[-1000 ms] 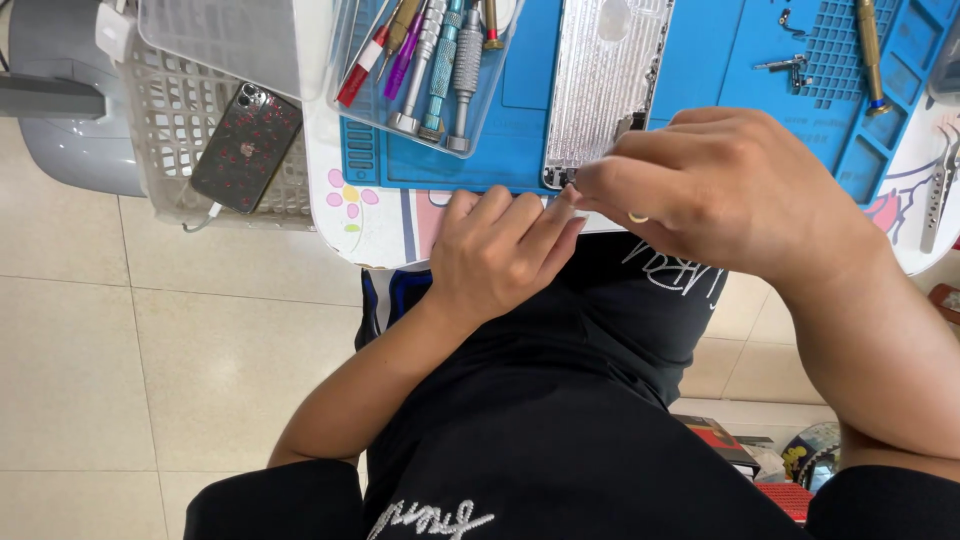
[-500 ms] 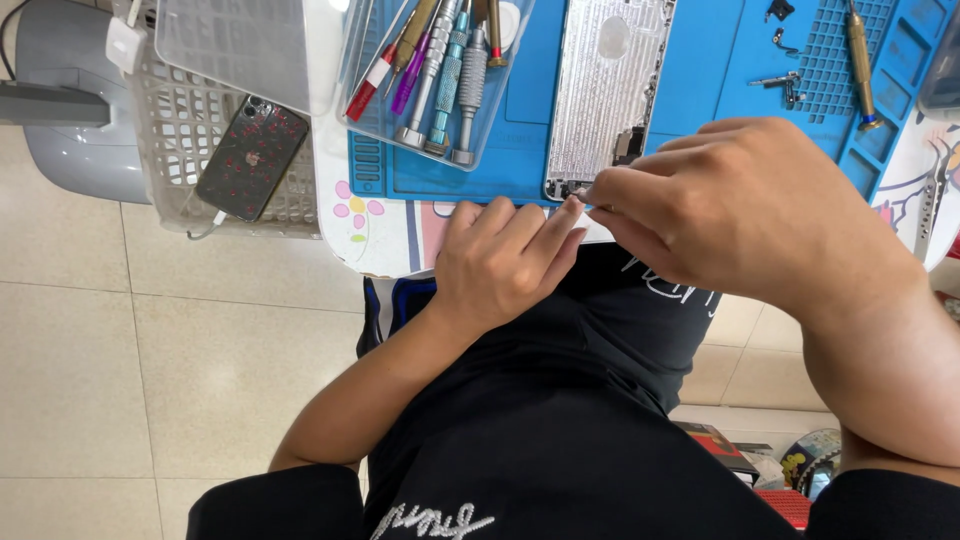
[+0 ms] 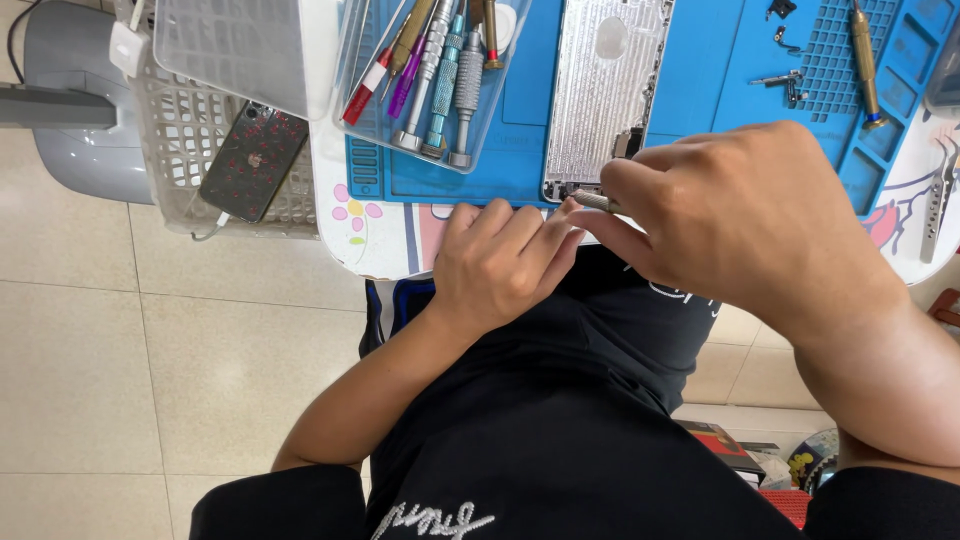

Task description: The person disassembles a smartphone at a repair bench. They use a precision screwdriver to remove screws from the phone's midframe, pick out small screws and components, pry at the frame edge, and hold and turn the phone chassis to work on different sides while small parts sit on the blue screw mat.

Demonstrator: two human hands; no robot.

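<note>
While the left hand (image 3: 500, 265) rests with fingers curled at the near edge of the blue ribbed mat (image 3: 700, 80), the right hand (image 3: 740, 215) pinches a slim metal tool (image 3: 597, 201) at the bottom corner of the silvery phone housing (image 3: 605, 90) — stripped, its inside bare. I'd judge the teardown well along, corner work left. Knurled screwdrivers (image 3: 440, 70) lie in a clear tray — unused.

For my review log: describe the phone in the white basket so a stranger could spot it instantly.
Left of the blue work mat hangs a white lattice basket. In it lies the phone, dark and glossy with small red marks, unlike the bare silver phone shell on the mat.
</note>
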